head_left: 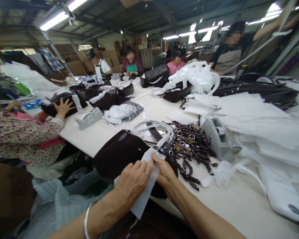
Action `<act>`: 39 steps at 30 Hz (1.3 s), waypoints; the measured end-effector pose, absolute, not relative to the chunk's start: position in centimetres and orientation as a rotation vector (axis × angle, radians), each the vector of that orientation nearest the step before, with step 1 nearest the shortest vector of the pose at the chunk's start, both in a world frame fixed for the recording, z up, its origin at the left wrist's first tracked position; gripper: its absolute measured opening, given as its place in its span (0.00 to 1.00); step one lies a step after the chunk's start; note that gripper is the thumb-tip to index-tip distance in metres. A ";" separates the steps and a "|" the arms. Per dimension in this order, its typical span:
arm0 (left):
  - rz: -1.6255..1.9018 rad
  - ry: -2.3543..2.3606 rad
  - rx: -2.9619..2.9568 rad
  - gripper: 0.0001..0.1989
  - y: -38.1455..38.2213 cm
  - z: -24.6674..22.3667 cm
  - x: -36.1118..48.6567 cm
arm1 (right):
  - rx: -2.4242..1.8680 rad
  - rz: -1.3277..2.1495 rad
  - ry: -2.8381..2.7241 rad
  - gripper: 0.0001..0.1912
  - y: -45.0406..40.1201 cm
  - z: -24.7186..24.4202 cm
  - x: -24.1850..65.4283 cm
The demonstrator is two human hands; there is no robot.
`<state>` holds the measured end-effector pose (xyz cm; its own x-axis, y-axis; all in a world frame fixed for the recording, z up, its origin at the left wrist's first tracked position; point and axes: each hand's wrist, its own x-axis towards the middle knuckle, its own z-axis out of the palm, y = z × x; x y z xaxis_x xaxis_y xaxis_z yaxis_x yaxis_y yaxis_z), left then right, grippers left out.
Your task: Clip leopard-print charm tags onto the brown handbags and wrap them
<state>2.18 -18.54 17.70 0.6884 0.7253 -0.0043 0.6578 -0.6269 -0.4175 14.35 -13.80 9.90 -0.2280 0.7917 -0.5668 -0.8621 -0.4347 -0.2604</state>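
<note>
Bag: the dark bag (pixel 121 154) lies at the near edge of the counter (pixel 214 205), in front of the person, its lower part partly hidden by the hands.
Paper: a thin white paper strip (pixel 142 200) runs across the right part of the bag, one end hanging below the hands toward the person.
Left hand: the left hand (pixel 134 176) is nearly closed, fingers curled together and gripping the paper over the front of the bag; a pale bracelet (pixel 86 220) circles the wrist.
Right hand: the right hand (pixel 165 171) is partly closed, thumb laid on the paper near the left fingertips, pinching it at the right part of the bag; its other fingers are mostly hidden.
Handle: a handle (pixel 168 132) in whitish wrapping loops up behind the bag.
Straps: a heap of dark straps (pixel 191 141) with metal rings lies just right of the bag.
Tape holders: one grey tape holder (pixel 220 142) stands right of the bag, past the straps; a second grey tape holder (pixel 88 119) sits beyond the bag to the left.
Plastic: a crumpled clear bundle (pixel 124 111) lies behind the bag.
Sheets: loose white sheets (pixel 259 114) spread far right of the bag.
Co-worker: a person in a patterned sleeve (pixel 43 129), left of the bag, rests a spread hand (pixel 63 108) on another dark bag (pixel 76 104).
</note>
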 end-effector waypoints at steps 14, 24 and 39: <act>-0.337 -1.807 -2.737 0.11 -15.6 21.7 -1.8 | -0.810 1.763 0.258 0.02 -13.7 11.0 13.5; -0.525 -2.383 -3.151 0.20 -10.6 15.0 1.8 | -0.817 1.673 0.158 0.11 -14.1 10.2 13.4; -1.338 -3.027 -2.874 0.13 -10.6 13.0 2.5 | -1.070 1.769 -1.122 0.22 -17.8 13.3 20.5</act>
<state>2.50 -10.60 12.99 0.2455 0.8882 -0.3884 0.3105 0.3076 0.8994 20.51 -17.82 13.32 -0.3519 0.9035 -0.2448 -0.1635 -0.3168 -0.9343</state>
